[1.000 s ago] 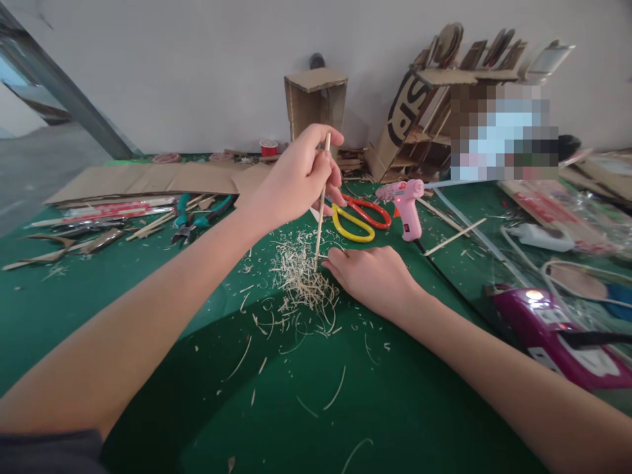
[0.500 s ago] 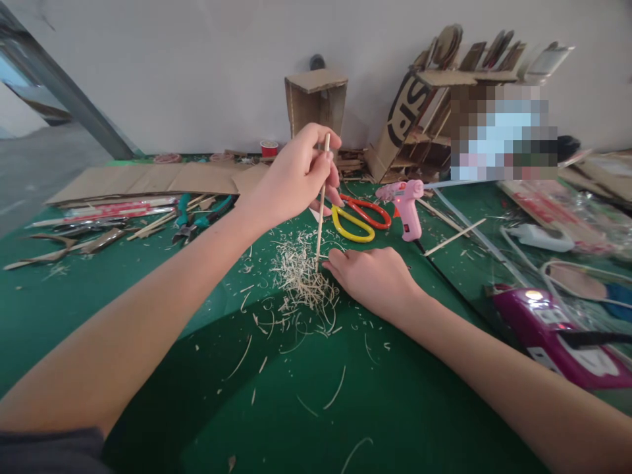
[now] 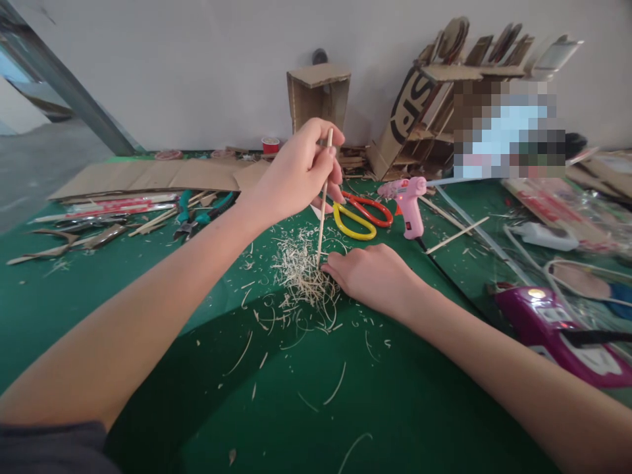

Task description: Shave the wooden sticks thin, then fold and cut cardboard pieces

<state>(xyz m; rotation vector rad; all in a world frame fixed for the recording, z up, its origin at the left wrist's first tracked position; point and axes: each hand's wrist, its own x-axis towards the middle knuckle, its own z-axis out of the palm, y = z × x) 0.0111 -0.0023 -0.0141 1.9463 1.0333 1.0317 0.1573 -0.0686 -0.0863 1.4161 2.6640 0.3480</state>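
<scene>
My left hand [image 3: 299,172] pinches a thin wooden stick [image 3: 321,229] near its top and keeps it nearly upright, leaning slightly. The stick's lower end reaches down into a pile of pale wood shavings [image 3: 300,273] on the green tabletop [image 3: 276,408]. Close beside that lower end, my right hand [image 3: 372,280] is closed, thumb toward the stick. Whatever its fingers grip is hidden from this angle. Just behind the hands lie scissors [image 3: 356,224] with one yellow and one red handle loop.
A pink glue gun [image 3: 411,209] stands right of the scissors, its black cord trailing right. Teal-handled pliers [image 3: 185,214] and sticks lie left. Cardboard boxes [image 3: 318,78] line the wall. At right are a purple device [image 3: 533,329] and a white bottle [image 3: 548,235].
The view has shifted slightly. My right thumb and fingers have edged a little closer to the stick's lower end; my left hand keeps the same pinch.
</scene>
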